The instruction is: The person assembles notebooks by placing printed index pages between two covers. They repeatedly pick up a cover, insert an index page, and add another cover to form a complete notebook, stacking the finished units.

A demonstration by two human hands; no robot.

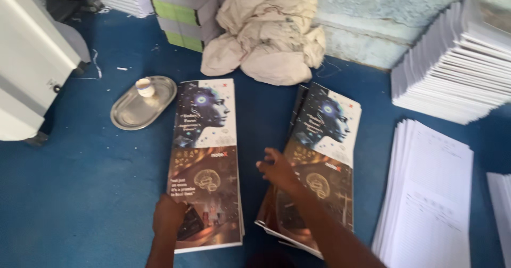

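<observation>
Left hand [169,216] pins the left cover stack [206,161] with curled fingers, steadying it, while right hand [279,170], fingers spread loose, rests on the stack beside it [319,161].

A single head-worn camera looks steeply down and forward at a blue floor [80,193] from close above, the wearer's own arms entering from 6 o'clock. Two cover stacks lie at centre, the left stack [206,161] under the left hand [169,216] and the right stack [319,161] under the right hand [279,171], both near the lens. The view faces a wall [394,17] at 12 o'clock, with white sheets [452,65] at 2 o'clock; no second view shares the scene.
</observation>
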